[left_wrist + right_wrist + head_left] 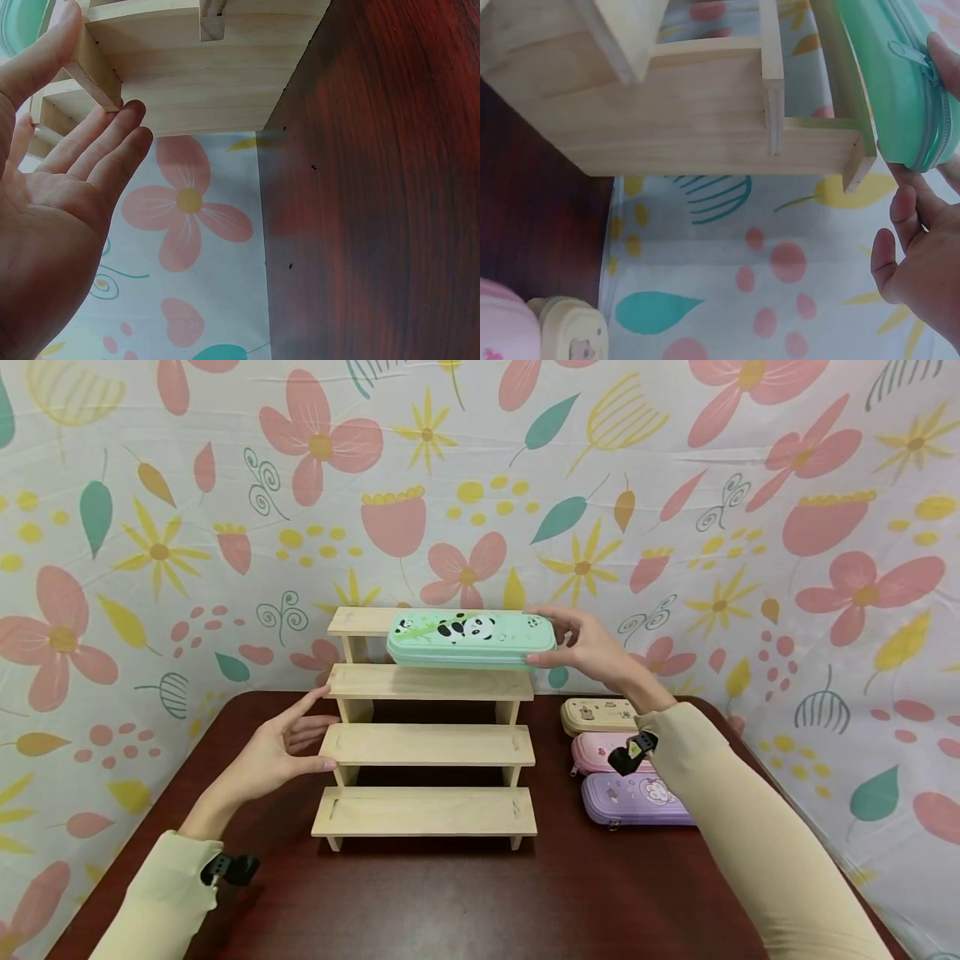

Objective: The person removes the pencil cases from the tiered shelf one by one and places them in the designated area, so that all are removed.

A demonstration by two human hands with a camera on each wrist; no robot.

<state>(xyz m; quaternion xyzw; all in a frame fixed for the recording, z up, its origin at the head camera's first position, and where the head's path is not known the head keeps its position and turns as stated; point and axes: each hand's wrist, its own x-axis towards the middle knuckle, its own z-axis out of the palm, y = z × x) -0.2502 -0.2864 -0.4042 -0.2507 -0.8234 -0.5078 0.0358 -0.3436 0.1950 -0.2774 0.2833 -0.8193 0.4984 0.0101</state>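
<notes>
In the head view, a mint-green pencil case [467, 639] with panda pictures lies lengthwise across the top of a four-step wooden stand [431, 747]. My right hand [588, 647] grips its right end, thumb at the front and fingers behind. Its zipper pull [909, 52] shows in the right wrist view; I cannot tell whether its underside rests on the top board. My left hand [273, 752] holds the left side of the stand. There the thumb and fingers lie on either side of a board end [94, 71].
Right of the stand, on the dark red-brown table [450, 902], lie a cream pencil case [596, 716], a pink one [600, 750] and a purple one [637, 799]. The right forearm passes over them. A floral cloth [465, 485] hangs behind the table.
</notes>
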